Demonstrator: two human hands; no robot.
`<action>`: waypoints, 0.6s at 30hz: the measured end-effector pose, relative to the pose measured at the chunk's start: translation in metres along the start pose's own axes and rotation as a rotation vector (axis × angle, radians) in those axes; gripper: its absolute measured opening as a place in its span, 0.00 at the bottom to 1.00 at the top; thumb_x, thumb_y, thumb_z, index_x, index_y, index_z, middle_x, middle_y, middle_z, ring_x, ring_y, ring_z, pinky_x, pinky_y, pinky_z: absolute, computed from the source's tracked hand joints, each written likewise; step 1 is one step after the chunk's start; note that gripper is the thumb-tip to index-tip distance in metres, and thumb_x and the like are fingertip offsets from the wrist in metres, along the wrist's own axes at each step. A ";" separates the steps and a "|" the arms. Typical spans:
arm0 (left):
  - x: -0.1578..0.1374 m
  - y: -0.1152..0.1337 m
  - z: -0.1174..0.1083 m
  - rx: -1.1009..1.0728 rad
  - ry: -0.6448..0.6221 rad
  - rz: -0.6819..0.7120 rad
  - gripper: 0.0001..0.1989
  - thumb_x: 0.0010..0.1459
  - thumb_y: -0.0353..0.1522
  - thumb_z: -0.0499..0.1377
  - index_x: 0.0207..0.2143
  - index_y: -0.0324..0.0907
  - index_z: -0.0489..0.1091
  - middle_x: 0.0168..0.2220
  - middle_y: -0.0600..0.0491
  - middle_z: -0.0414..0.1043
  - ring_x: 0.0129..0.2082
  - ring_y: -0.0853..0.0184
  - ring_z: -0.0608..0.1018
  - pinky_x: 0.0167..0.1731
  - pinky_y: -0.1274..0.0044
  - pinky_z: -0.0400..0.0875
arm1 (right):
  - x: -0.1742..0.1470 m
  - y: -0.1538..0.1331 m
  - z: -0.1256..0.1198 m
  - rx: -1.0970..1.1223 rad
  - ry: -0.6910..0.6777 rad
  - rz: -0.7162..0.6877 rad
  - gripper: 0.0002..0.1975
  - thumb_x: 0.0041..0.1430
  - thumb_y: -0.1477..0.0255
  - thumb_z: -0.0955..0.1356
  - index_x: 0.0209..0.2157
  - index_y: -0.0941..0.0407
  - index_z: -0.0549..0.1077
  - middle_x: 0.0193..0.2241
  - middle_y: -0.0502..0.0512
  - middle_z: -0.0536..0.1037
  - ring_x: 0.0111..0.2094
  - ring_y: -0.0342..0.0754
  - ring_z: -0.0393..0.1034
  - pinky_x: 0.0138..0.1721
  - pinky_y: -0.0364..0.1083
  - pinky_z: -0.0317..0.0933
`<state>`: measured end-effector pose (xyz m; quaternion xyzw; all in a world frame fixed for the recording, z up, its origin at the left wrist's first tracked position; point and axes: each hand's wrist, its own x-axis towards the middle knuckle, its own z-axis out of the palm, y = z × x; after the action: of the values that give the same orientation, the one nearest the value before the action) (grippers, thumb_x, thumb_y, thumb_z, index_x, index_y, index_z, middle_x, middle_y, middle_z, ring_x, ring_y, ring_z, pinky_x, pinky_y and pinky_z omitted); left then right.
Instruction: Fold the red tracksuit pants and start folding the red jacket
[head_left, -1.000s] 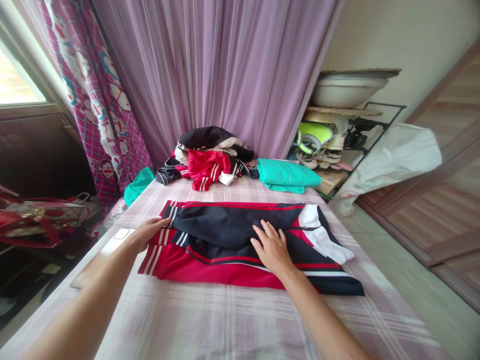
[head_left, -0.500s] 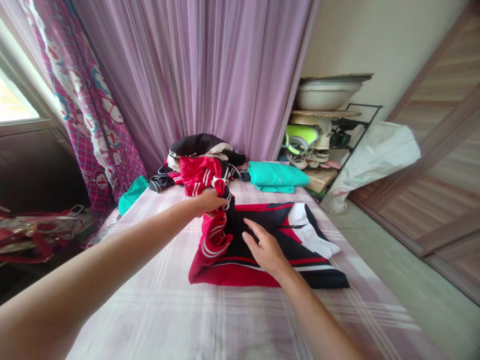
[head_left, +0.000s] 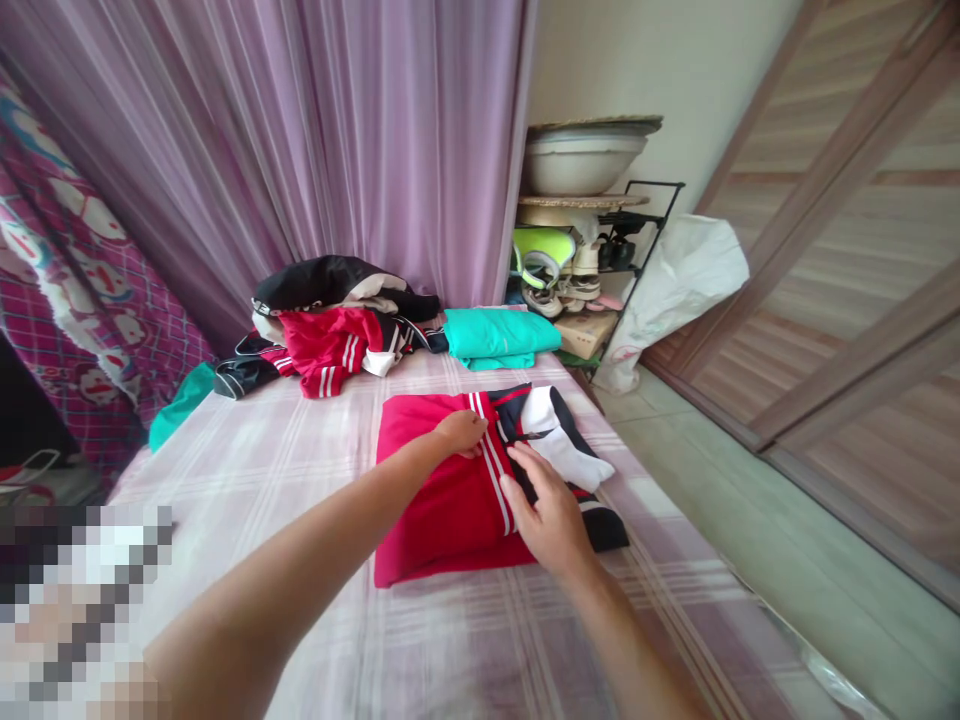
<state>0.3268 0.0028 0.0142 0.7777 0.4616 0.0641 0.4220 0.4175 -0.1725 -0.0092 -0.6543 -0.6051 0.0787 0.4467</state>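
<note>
While left hand [head_left: 461, 432] pinches folded jacket [head_left: 450, 490], right hand [head_left: 547, 515] flat; long axis crosswise.

A heap of black, red and white clothes [head_left: 330, 320] lies beside a folded teal garment [head_left: 499, 335] before the sheer purple curtain [head_left: 315, 150], near a black wire shoe rack [head_left: 600, 250].

- Bed [head_left: 300, 520], covered with a pale lilac checked sheet.
- Folded red jacket [head_left: 442, 490] with white stripes, dark and white parts on its right, lies mid-bed.
- Heap of clothes [head_left: 330, 320], black, red, white, at the far end.
- Folded teal garment [head_left: 495, 335] just beside the heap.
- Teal cloth [head_left: 176, 405] at the far left edge.
</note>
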 end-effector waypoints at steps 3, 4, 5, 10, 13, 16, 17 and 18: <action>-0.007 -0.010 -0.039 0.160 0.084 -0.018 0.13 0.66 0.37 0.53 0.46 0.42 0.73 0.51 0.47 0.74 0.51 0.58 0.76 0.50 0.68 0.72 | -0.007 -0.016 0.003 -0.187 -0.175 -0.072 0.26 0.63 0.56 0.63 0.55 0.57 0.73 0.59 0.66 0.71 0.62 0.60 0.61 0.62 0.62 0.55; -0.010 -0.016 -0.055 0.212 0.143 -0.020 0.14 0.66 0.36 0.52 0.47 0.42 0.73 0.53 0.46 0.73 0.55 0.56 0.73 0.53 0.68 0.69 | -0.009 -0.020 0.003 -0.255 -0.248 -0.052 0.27 0.62 0.55 0.64 0.56 0.55 0.72 0.61 0.66 0.69 0.63 0.62 0.59 0.62 0.65 0.53; -0.013 -0.023 -0.070 0.264 0.206 -0.025 0.15 0.65 0.35 0.51 0.50 0.42 0.72 0.56 0.45 0.71 0.60 0.54 0.69 0.56 0.68 0.66 | -0.010 -0.022 0.004 -0.318 -0.315 -0.017 0.28 0.61 0.54 0.66 0.58 0.54 0.71 0.63 0.65 0.66 0.65 0.64 0.56 0.62 0.68 0.50; -0.018 -0.071 -0.112 0.440 0.288 -0.120 0.24 0.58 0.41 0.57 0.53 0.37 0.69 0.57 0.38 0.70 0.59 0.47 0.70 0.56 0.65 0.64 | -0.023 -0.021 -0.004 -0.452 -0.544 0.136 0.42 0.54 0.52 0.71 0.67 0.48 0.57 0.70 0.66 0.47 0.69 0.67 0.44 0.62 0.71 0.42; -0.020 -0.090 -0.109 0.483 0.253 -0.139 0.21 0.55 0.44 0.58 0.45 0.40 0.73 0.46 0.44 0.78 0.49 0.51 0.78 0.46 0.70 0.69 | -0.029 -0.017 -0.008 -0.493 -0.622 0.136 0.42 0.55 0.61 0.71 0.68 0.45 0.54 0.71 0.64 0.46 0.69 0.64 0.44 0.64 0.69 0.40; -0.033 -0.100 -0.108 0.502 0.270 -0.146 0.17 0.55 0.44 0.57 0.41 0.43 0.72 0.40 0.49 0.78 0.43 0.56 0.79 0.40 0.74 0.68 | -0.023 -0.007 -0.007 -0.557 -0.617 0.095 0.36 0.60 0.76 0.65 0.67 0.42 0.56 0.69 0.61 0.54 0.68 0.59 0.50 0.63 0.66 0.45; -0.042 -0.105 -0.110 0.504 0.285 -0.156 0.17 0.56 0.44 0.56 0.41 0.43 0.72 0.39 0.49 0.78 0.42 0.57 0.79 0.38 0.74 0.67 | -0.017 -0.003 -0.006 -0.580 -0.607 0.080 0.36 0.60 0.80 0.62 0.67 0.42 0.57 0.68 0.61 0.56 0.67 0.58 0.51 0.63 0.65 0.46; -0.053 -0.111 -0.112 0.502 0.301 -0.173 0.17 0.56 0.44 0.54 0.40 0.43 0.71 0.38 0.49 0.78 0.40 0.58 0.79 0.36 0.74 0.67 | -0.010 0.002 -0.005 -0.601 -0.598 0.063 0.35 0.60 0.82 0.61 0.66 0.42 0.58 0.68 0.61 0.58 0.67 0.57 0.53 0.63 0.65 0.47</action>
<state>0.1685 0.0529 0.0211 0.7972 0.5848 0.0265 0.1475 0.4195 -0.1832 -0.0119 -0.7219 -0.6838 0.0987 0.0383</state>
